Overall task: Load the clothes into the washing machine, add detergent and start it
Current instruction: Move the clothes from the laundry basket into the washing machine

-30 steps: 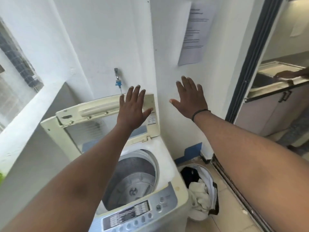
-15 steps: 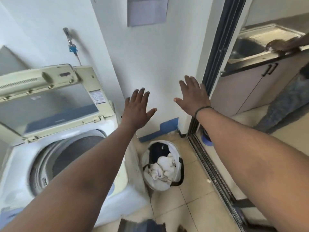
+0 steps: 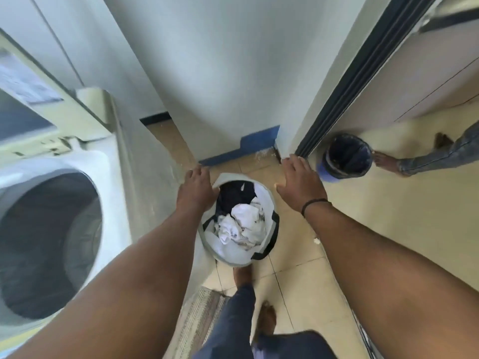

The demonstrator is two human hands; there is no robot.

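Observation:
A round white laundry basket (image 3: 234, 256) stands on the tiled floor right of the washing machine (image 3: 64, 161). It holds crumpled white clothes (image 3: 243, 225) and dark clothes (image 3: 234, 194). The machine's lid (image 3: 39, 99) is raised and its drum (image 3: 44, 244) looks empty. My left hand (image 3: 198, 189) hovers over the basket's left rim, fingers spread, holding nothing. My right hand (image 3: 300, 183) is open to the right of the basket, a black band on its wrist. No detergent is in view.
A white wall corner and a dark sliding-door frame (image 3: 357, 81) rise behind the basket. Beyond the door sits a dark bin (image 3: 346, 159), with another person's foot and leg (image 3: 414, 161) beside it. A striped mat (image 3: 199, 320) and my own feet lie below the basket.
The view has swung down and right from the machine to the basket. Both hands have dropped from chest height to either side of the basket's top.

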